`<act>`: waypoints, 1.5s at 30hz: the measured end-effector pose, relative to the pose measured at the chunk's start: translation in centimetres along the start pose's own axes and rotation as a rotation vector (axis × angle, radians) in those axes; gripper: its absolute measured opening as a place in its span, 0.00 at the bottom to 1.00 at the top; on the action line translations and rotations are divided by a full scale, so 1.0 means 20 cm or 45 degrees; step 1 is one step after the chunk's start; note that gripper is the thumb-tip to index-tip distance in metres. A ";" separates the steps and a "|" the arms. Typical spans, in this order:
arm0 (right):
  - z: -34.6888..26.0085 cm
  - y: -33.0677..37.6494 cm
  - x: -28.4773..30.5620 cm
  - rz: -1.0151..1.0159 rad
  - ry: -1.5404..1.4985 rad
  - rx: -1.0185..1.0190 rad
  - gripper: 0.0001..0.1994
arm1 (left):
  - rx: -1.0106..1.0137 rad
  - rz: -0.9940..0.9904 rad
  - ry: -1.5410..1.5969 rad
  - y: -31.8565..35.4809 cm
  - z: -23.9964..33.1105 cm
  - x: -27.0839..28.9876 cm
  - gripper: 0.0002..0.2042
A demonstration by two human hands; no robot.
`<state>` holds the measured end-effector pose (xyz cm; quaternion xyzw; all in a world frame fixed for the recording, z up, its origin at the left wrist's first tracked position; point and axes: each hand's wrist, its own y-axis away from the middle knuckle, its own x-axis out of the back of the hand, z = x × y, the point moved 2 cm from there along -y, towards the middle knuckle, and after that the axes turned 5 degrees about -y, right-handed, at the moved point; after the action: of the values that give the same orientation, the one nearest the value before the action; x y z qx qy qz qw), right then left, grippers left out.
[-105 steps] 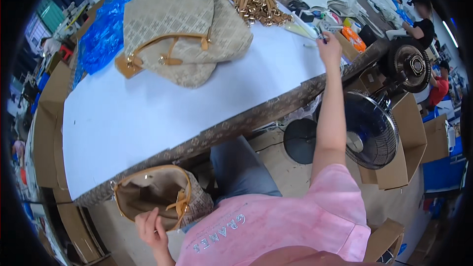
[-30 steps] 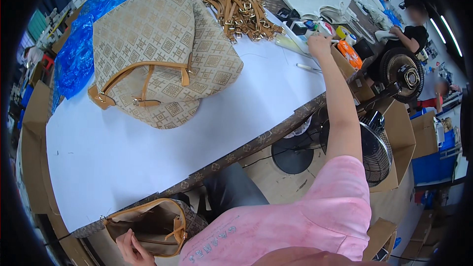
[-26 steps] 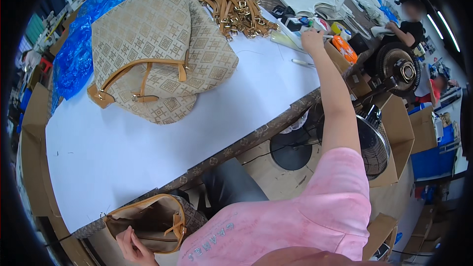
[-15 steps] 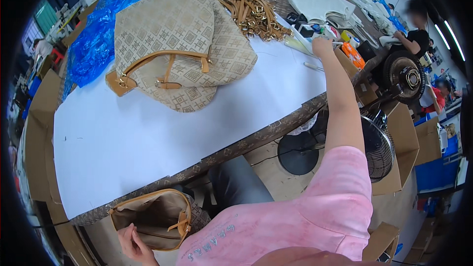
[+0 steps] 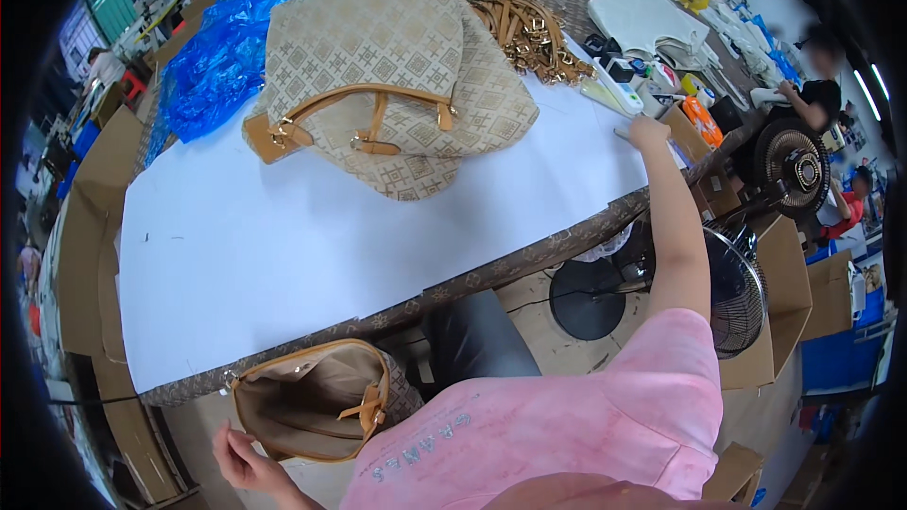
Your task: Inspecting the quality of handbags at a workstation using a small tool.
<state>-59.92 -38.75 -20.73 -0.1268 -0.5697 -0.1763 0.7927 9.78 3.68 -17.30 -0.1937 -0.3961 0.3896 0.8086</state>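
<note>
My right hand [image 5: 647, 133] is closed at the right end of the white sheet, over a slim light-grey hand tool [image 5: 622, 133] whose end sticks out beside the fingers. The rest of the tool is hidden. At the lower left, my left hand [image 5: 244, 461] hangs just off the rim of an open handbag [image 5: 244, 411], fingers apart and holding nothing. The bag rests by my lap, its mouth up, showing a beige lining and a tan strap end. More beige patterned handbags [image 5: 368, 33] with tan handles lie overlapping on the white sheet [image 5: 217, 255].
Tan straps with gold buckles [image 5: 534, 38] lie heaped behind the bags. Blue plastic film [image 5: 213, 66] is at the far left. An orange packet [image 5: 701, 121] and small items crowd the right end. Fans [image 5: 794, 170] and cardboard boxes [image 5: 779, 297] stand right; another person sits beyond.
My right hand has come down and nearer, from the small items onto the slim tool. My left hand has moved off the open bag's rim. The whole view has shifted.
</note>
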 end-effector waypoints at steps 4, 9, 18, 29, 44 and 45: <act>0.25 0.05 -0.08 0.153 -0.170 -0.029 0.14 | 0.118 0.225 0.269 -0.12 0.04 -0.02 0.10; -0.16 0.64 0.59 0.626 -1.334 0.465 0.14 | -0.087 0.444 0.324 -0.20 0.15 0.04 0.09; -0.97 2.06 0.99 -0.017 -2.042 1.716 0.10 | 0.064 -0.513 1.240 -0.29 0.76 -0.33 0.21; -1.18 2.25 0.86 -1.155 -1.953 1.974 0.17 | 0.447 -0.415 1.579 -0.26 0.64 -0.24 0.13; -1.26 2.28 0.89 -1.513 -1.987 1.635 0.20 | 0.458 -0.599 1.499 -0.29 0.49 -0.36 0.08; -1.27 2.28 0.90 -1.182 -1.948 1.710 0.19 | 0.464 -0.587 1.498 -0.28 0.49 -0.36 0.08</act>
<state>-13.64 -10.00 -11.72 0.4768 -0.8789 0.0127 -0.0015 1.95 -5.49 -11.42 -0.1445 0.1532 0.0962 0.9728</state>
